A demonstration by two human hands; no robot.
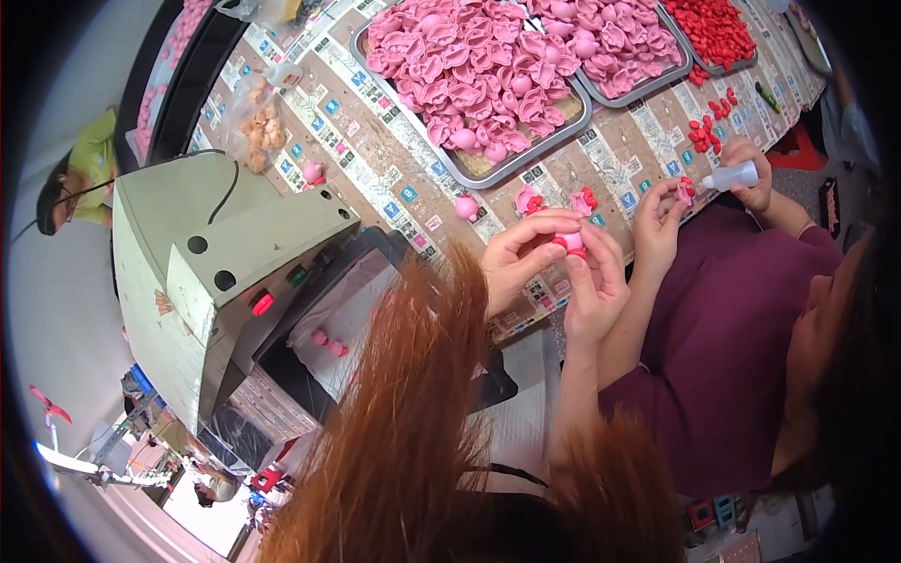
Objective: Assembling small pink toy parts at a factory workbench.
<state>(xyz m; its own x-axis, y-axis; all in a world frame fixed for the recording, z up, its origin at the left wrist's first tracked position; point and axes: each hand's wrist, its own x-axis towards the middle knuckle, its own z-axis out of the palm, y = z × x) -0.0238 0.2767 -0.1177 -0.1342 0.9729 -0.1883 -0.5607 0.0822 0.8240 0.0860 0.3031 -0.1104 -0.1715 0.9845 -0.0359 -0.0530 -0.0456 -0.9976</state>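
Observation:
Between the fingertips of both hands is a small pink ball-shaped piece with red parts (pixel 570 243). My left hand (pixel 524 259) pinches it from the left. On its right side, my right hand (pixel 597 289) grips it with thumb and fingers. Just beyond my fingers lie two pink shell pieces with red parts, one (pixel 528 200) by the left hand and another (pixel 584 201) farther right. A plain pink ball (pixel 466 207) sits left of them on the table. Reddish-brown hair covers much of the lower view.
A co-worker at right holds a squeeze bottle (pixel 732 176) against a pink-and-red piece (pixel 685 191). Trays of pink pieces (pixel 519 178) and red pieces (pixel 710 34) stand at the back. At left is a grey-green metal machine (pixel 188 253) over a dark belt (pixel 282 361) carrying small pink pieces.

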